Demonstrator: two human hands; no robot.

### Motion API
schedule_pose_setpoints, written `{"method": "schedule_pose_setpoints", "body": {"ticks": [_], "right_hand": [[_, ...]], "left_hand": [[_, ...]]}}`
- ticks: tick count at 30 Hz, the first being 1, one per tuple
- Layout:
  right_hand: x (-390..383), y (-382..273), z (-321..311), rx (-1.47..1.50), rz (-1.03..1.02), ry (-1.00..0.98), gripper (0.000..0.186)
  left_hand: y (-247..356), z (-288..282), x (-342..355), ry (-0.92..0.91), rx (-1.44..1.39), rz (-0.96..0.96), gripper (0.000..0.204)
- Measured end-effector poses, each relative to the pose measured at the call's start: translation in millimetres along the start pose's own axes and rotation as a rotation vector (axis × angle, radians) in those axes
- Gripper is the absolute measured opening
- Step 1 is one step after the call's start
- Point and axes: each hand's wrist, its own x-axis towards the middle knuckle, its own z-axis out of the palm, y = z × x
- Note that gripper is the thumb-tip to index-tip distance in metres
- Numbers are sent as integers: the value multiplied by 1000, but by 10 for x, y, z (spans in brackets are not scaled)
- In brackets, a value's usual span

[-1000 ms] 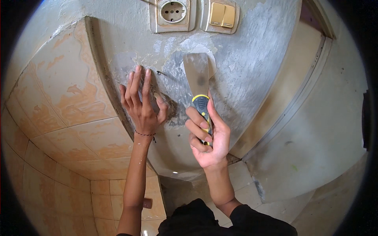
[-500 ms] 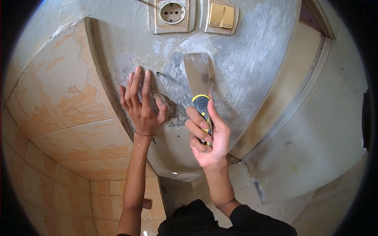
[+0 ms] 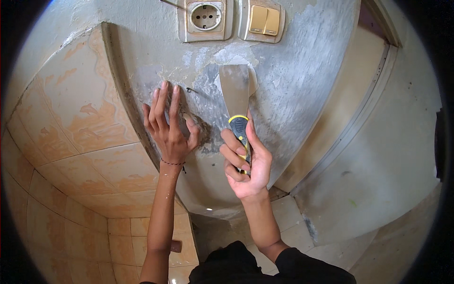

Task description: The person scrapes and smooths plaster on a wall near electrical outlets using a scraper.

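Grey, patchy plaster wall (image 3: 302,94) is filling the middle of the view, and both hands are working against it. The right hand (image 3: 246,158) is wrapping its fingers tight around the black-and-yellow handle of a broad steel putty knife (image 3: 235,94), whose flat blade is pointing up and lying against the wall just below a cream round-holed wall socket (image 3: 205,19). The left hand (image 3: 170,125) is holding nothing: its fingers are stretching out, nearly together, with the palm pressing flat on the plaster just left of the blade, beside a dark rough patch (image 3: 201,130). A thin dark cord bracelet (image 3: 172,163) is circling that wrist. A beige double rocker light switch (image 3: 264,20) is sitting just right of the socket. Glossy tan-and-orange marbled ceramic tiles (image 3: 75,118) are covering the wall on the left, meeting the plaster along a dark curved edge. A pale door frame (image 3: 364,109) is running down the right side.
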Motion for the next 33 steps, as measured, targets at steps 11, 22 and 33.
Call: {"method": "schedule_pose_setpoints", "body": {"ticks": [11,22,33], "right_hand": [[54,43,-82,93,35,-29,26],[70,173,-83,228,98,-26,26],[110,256,6,256,116,-42,24]], "left_hand": [[-17,-1,-15,3,-1,-3,68],[-12,-9,-20,-5,6,-9,65],[0,14,-24,9,-2,-9,66]]}}
